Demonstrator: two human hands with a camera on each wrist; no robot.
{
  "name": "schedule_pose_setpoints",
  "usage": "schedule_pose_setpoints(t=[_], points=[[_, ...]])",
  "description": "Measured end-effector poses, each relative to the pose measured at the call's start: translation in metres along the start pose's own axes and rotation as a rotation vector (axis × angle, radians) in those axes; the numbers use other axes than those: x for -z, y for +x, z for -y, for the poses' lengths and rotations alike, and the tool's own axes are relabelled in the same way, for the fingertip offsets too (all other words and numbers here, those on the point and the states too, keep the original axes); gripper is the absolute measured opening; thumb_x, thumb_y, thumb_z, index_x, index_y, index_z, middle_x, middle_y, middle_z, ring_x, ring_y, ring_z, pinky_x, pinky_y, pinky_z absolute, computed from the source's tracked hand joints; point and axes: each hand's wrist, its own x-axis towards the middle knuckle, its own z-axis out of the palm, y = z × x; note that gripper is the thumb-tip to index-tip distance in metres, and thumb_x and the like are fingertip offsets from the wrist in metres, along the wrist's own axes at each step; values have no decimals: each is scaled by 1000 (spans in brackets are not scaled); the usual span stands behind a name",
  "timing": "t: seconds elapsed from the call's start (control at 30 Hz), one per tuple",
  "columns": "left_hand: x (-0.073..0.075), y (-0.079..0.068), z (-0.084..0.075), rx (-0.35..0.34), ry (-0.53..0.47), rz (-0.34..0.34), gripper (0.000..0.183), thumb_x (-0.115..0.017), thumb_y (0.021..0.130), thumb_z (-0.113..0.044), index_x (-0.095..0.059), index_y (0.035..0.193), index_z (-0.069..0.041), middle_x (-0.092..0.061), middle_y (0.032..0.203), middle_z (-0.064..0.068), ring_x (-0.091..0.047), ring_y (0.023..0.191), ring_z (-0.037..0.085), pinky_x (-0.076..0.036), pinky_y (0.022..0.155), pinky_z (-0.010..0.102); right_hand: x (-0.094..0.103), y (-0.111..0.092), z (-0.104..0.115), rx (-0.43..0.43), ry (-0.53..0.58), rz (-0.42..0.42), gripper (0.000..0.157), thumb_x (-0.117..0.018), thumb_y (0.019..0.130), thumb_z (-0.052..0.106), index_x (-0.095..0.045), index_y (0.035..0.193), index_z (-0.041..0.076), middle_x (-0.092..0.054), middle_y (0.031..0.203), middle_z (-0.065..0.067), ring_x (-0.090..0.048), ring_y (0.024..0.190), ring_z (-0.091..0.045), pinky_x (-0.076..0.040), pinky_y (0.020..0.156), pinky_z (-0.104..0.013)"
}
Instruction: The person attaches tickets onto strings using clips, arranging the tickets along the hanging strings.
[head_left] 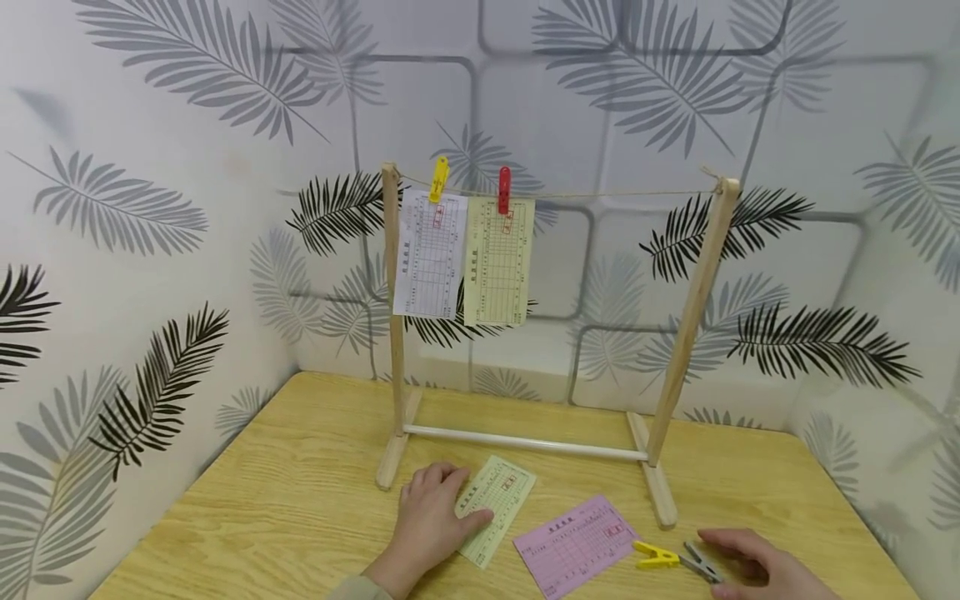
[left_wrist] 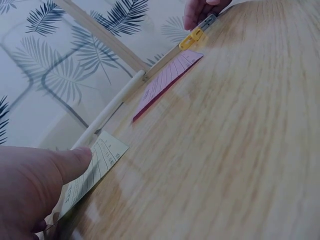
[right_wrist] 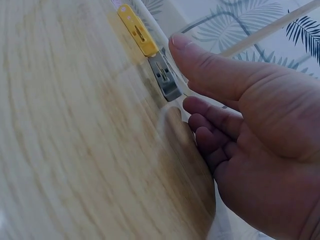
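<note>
My left hand (head_left: 431,518) rests at the left edge of a pale green printed slip (head_left: 504,500) on the table, its thumb extended over the paper. In the left wrist view that thumb (left_wrist: 75,162) lies against the slip. Beside it lies a pink printed slip (head_left: 577,542). A yellow clothespin (head_left: 656,555) and a grey clothespin (head_left: 703,562) lie end to end at the pink slip's right. My right hand (head_left: 765,567) is just right of the grey clothespin, its fingers loosely bent with nothing between them. The right wrist view shows a small gap between fingertips and clothespin.
Behind the slips stands a wooden frame (head_left: 697,308) with a white bottom bar (head_left: 525,442) and a string (head_left: 615,194) across its top. A white slip (head_left: 431,267) hangs from a yellow clothespin (head_left: 439,178), a pale green one (head_left: 498,275) from a red clothespin (head_left: 504,190).
</note>
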Motion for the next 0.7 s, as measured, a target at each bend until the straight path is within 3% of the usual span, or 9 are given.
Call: schedule_pose_setpoints(t=[0.17, 0.3, 0.47, 0.53, 0.7], points=[[-2, -1, -1, 0, 7, -1, 73, -90, 91, -50, -69, 142, -1, -62, 141, 17, -52, 134, 40, -40, 109, 65, 4, -4, -6, -17, -13, 10, 64, -71, 110, 23, -48, 159, -11, -51, 155, -36, -52, 121, 8, -51, 89, -22], [-3, -1, 0, -6, 17, 1, 73, -90, 91, -50, -69, 142, -2, -61, 142, 17, -52, 135, 40, -40, 108, 64, 4, -6, -9, 57, -11, 21, 60, -71, 109, 17, -50, 157, -11, -54, 151, -29, -47, 117, 18, -50, 89, -20], [-2, -1, -1, -18, 37, -3, 73, -92, 90, -47, -70, 141, -1, -61, 142, 17, -52, 134, 41, -41, 107, 64, 6, -2, -21, 218, -60, 35, 49, -72, 107, 8, -59, 153, -3, -55, 146, 14, -46, 120, 17, -50, 88, -18], [-2, -1, -1, -18, 40, -2, 73, -92, 89, -46, -70, 141, -1, -61, 142, 18, -52, 135, 42, -42, 107, 64, 6, -1, -25, 275, -79, 39, 45, -72, 106, 5, -64, 150, 3, -53, 142, 25, -46, 121, 16, -50, 87, -18], [-1, -2, -2, -14, 46, 0, 72, -92, 89, -46, -71, 140, 0, -62, 142, 18, -52, 135, 43, -42, 107, 64, 7, 0, -29, 301, -92, 38, 40, -73, 105, 2, -71, 144, 8, -56, 139, 19, -47, 119, 16, -50, 85, -18]])
